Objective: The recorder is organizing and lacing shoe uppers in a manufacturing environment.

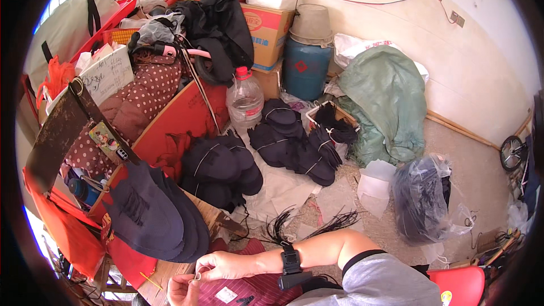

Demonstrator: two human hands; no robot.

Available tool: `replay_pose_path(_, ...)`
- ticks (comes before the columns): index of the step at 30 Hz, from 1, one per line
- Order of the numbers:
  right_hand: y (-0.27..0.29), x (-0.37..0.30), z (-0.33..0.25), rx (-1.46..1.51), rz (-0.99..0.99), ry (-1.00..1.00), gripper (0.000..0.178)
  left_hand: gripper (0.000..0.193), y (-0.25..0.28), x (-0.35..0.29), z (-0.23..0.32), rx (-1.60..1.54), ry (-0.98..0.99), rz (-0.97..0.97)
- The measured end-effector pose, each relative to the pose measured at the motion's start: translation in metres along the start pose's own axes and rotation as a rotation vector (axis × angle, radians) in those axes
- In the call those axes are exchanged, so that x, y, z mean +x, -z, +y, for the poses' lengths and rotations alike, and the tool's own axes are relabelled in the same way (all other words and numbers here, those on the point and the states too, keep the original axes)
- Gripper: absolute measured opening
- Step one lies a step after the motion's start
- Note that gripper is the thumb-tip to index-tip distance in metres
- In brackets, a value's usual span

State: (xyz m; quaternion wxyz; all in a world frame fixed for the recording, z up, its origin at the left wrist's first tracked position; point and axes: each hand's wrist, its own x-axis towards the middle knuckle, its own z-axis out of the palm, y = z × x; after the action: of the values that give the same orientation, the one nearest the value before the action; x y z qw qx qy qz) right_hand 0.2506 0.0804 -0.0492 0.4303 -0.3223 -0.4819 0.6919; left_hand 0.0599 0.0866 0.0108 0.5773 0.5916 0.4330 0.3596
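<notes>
Low in the head view, my right hand (214, 267) reaches across from the right, a black strap and device on its wrist. My left hand (182, 290) is just below it, partly cut off by the lower edge. Their fingertips meet, pinching a thin pale loop (196, 276) of band or string; its exact kind is too small to tell. Beneath them is a dark red striped cloth (249, 286) with a white label. Close by on the left, overlapping dark navy oval fabric pieces (150, 212) lie on a wooden bench (164, 279).
Beyond the bench, tied bundles of dark pieces (218, 161) rest on floor sheets. Behind them stand a clear plastic bottle (245, 102), a blue drum (306, 68) and a green sack (385, 102). A filled plastic bag (422, 201) sits right, near a red seat (462, 284).
</notes>
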Motion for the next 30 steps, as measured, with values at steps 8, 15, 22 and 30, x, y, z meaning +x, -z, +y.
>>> replay_pose_path(8,0.013,-0.006,-0.003,0.096,0.108,0.041,0.012,0.019,-0.016,0.003,0.002,0.084,0.071,-0.079)
replay_pose_path(15,0.025,-0.011,-0.012,0.140,0.109,0.029,0.012,0.016,-0.004,0.008,-0.013,0.216,0.182,-0.065)
replay_pose_path(22,0.029,-0.013,-0.004,0.064,0.100,0.104,0.014,0.012,-0.010,0.013,-0.003,0.225,0.134,-0.052)
replay_pose_path(30,0.030,-0.012,0.003,-0.161,-0.006,0.018,0.020,0.022,-0.005,0.004,0.001,0.196,0.153,-0.026)
